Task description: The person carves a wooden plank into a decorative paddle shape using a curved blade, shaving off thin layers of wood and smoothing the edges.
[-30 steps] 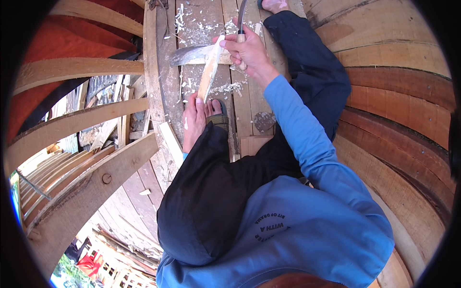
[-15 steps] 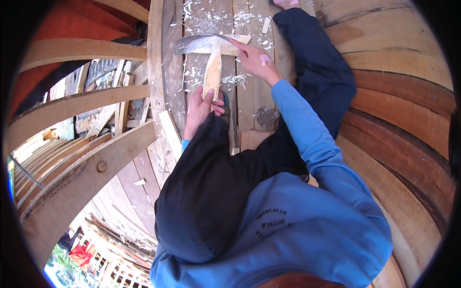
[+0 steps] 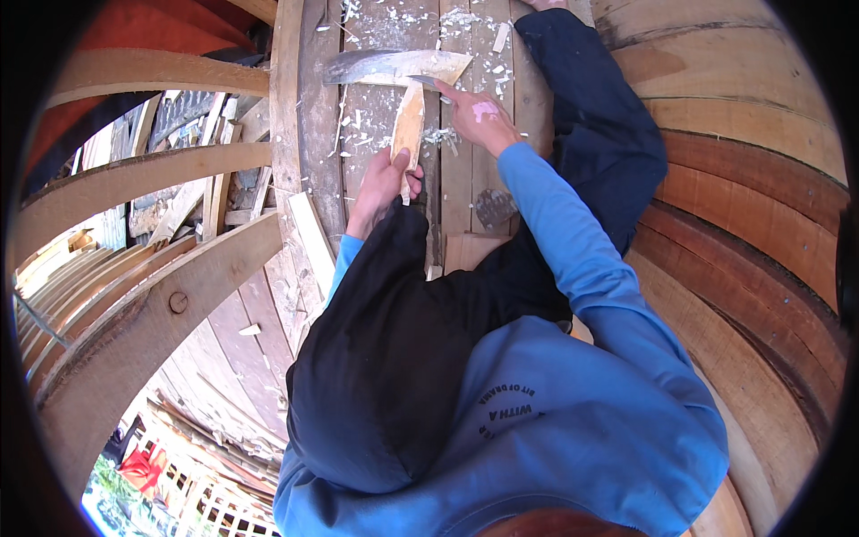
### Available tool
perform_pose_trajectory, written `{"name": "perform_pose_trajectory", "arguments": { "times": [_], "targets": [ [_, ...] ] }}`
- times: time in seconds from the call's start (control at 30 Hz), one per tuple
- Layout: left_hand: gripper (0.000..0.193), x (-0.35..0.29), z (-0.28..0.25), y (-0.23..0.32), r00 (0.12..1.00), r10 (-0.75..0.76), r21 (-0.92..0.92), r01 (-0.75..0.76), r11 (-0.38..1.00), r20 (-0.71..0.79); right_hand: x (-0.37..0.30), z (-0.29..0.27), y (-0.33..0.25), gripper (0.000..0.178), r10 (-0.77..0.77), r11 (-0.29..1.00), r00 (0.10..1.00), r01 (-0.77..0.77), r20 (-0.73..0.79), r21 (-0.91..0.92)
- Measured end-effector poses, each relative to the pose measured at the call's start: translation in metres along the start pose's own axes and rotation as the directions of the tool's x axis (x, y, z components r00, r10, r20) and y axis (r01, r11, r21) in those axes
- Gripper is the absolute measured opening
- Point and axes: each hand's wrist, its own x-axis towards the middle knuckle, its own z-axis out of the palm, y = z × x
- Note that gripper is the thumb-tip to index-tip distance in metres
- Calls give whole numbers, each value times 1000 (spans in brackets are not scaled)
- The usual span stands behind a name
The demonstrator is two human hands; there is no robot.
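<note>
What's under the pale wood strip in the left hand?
The left hand has fingers showing past the right edge of the strip; floor planks and shavings appear alongside. Whatever lies directly below is covered.

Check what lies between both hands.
In the head view: the pale wood piece, held in the left hand, the knife at the right hand, and planks strewn with shavings.

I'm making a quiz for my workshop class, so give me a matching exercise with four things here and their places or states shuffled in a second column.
Things
1. Pale, tapered wooden piece
2. Small, pale wood chips
3. Large red cloth sheet
4. Blue long-sleeved fabric top

Places or states
A. Behind curved brown wooden ribs, upper left
B. In the bare left hand
C. Being worn as clothing
D. Scattered over brown wooden planks

Pairs: 1-B, 2-D, 3-A, 4-C
</note>
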Motion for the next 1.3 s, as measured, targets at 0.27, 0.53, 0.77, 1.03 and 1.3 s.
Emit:
{"name": "perform_pose_trajectory", "arguments": {
  "times": [0.27,0.53,0.77,1.03,1.3],
  "targets": [
    [26,2,2,-4,999,31,-43,-31,999,8,-7,-6,-19,60,66,996,998,-68,-22,-64],
    [27,1,4,-2,1000,17,-27,-17,1000,-1,13,5,-25,45,140,982,985,-150,-97,-113],
    [28,-1,4,0,1000,-7,1,7,1000,-20,16,6,-12,65,68,995,997,-65,28,-81],
    [30,3,0,-6,1000,17,28,-17,999,5,-1,3,-19,48,109,992,994,-107,18,-62],
    [28,2,0,-5,1000,-23,-24,23,999,-18,2,6,-34,45,144,988,985,-148,-94,-46]
  ]
}}
